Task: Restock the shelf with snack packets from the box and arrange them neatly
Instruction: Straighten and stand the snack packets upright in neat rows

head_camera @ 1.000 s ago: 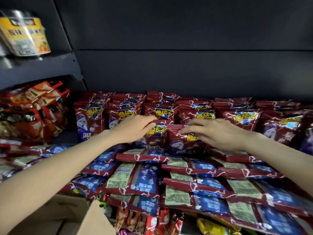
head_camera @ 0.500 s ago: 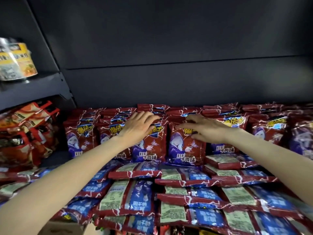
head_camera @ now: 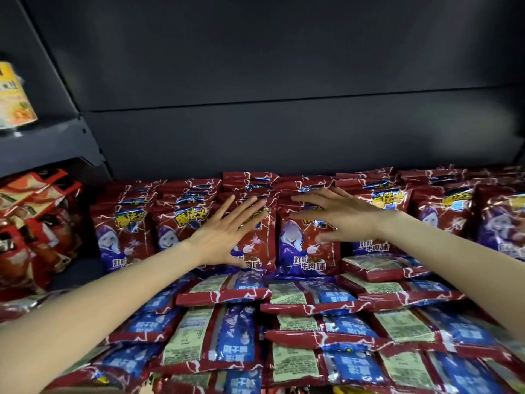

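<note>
Left hand [head_camera: 224, 234], grip wide, fingers straight and spread, lies flat on an upright red packet [head_camera: 252, 240] at frame centre. Right hand [head_camera: 338, 217], grip wide, fingers splayed, rests on the neighbouring upright packet [head_camera: 305, 245] at 3 o'clock of the first. Both stand in the upright row [head_camera: 383, 211] along the shelf back. Flat packets [head_camera: 216, 334] lie face down in overlapping stacks at 6 o'clock. An orange bag stack [head_camera: 34, 211] sits at 9 o'clock; a yellow can [head_camera: 14, 100] at 10 o'clock.

Upright packets [head_camera: 306, 243] in rows at the shelf back, flat packets [head_camera: 227, 334] stacked before them, left hand [head_camera: 227, 231] on an upright packet, right hand [head_camera: 341, 217] on the one just right, bags [head_camera: 37, 223] far left, tub [head_camera: 14, 100] on the side shelf [head_camera: 51, 140] above them
</note>
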